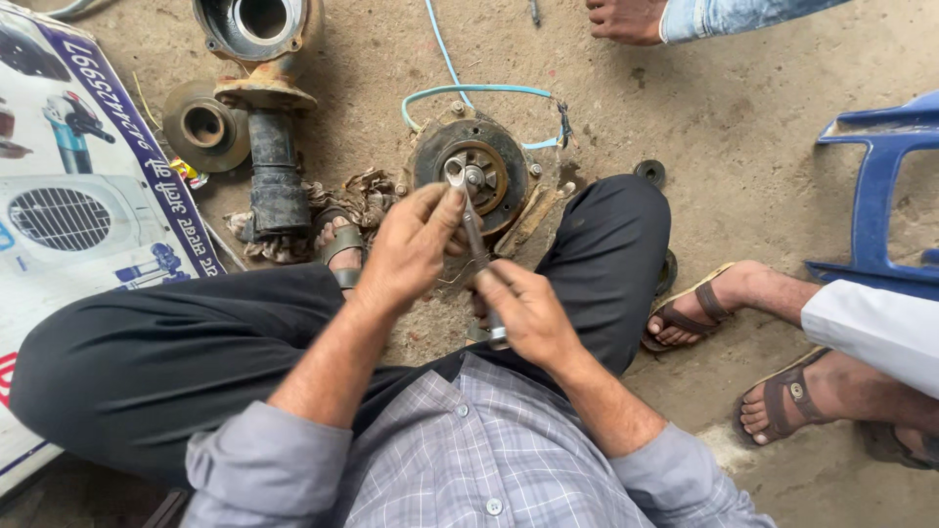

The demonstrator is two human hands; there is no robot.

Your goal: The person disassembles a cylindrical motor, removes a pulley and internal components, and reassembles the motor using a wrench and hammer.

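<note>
A round, dirty motor housing [489,147] with a central shaft and nut lies on the dirt floor between my knees. A metal wrench [471,220] has its jaw on the central nut. My left hand [411,244] pinches the wrench near its head. My right hand [523,308] grips the lower end of the wrench handle. A light blue wire [469,90] loops around the far side of the housing.
A rusty pump body [264,88] and a round disc [203,127] lie at upper left beside a printed banner [68,196]. A blue plastic chair [880,186] stands at right. Another person's sandalled feet [743,332] and a hand [626,20] are close by.
</note>
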